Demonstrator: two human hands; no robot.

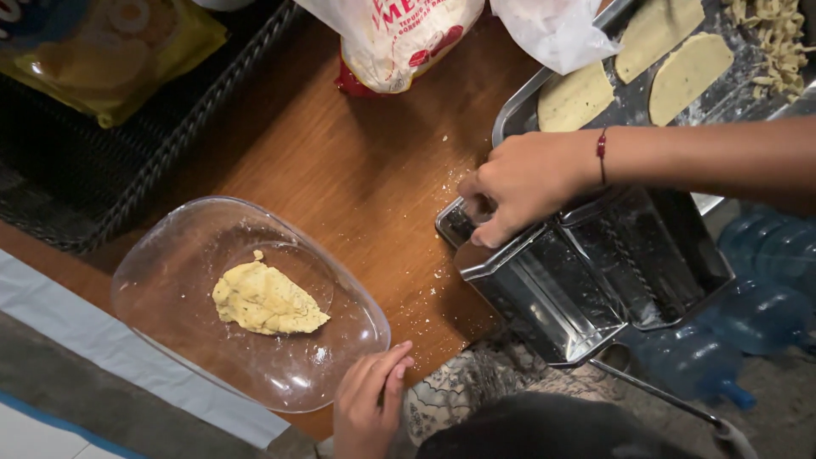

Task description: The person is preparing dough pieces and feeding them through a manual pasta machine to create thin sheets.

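Both hands are working apart: my right hand (514, 195) is gripping the pasta machine (586, 272) to steady it, while my left hand (367, 404) is resting relaxed beside the glass bowl (170, 255) holding dough (265, 299) on the table (340, 161).

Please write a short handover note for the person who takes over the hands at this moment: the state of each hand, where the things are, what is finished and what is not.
Left hand: open, fingertips at the near rim of the clear bowl; it holds nothing.
Right hand: closed on a small part at the left end of the metal pasta machine; what it pinches is hidden.
Things: one yellow dough lump lies in the bowl. The metal tray behind the machine holds three flat dough sheets and a heap of cut noodles.
Done: three sheets rolled, some noodles cut.
Left: the lump in the bowl is unrolled; the three sheets are uncut.
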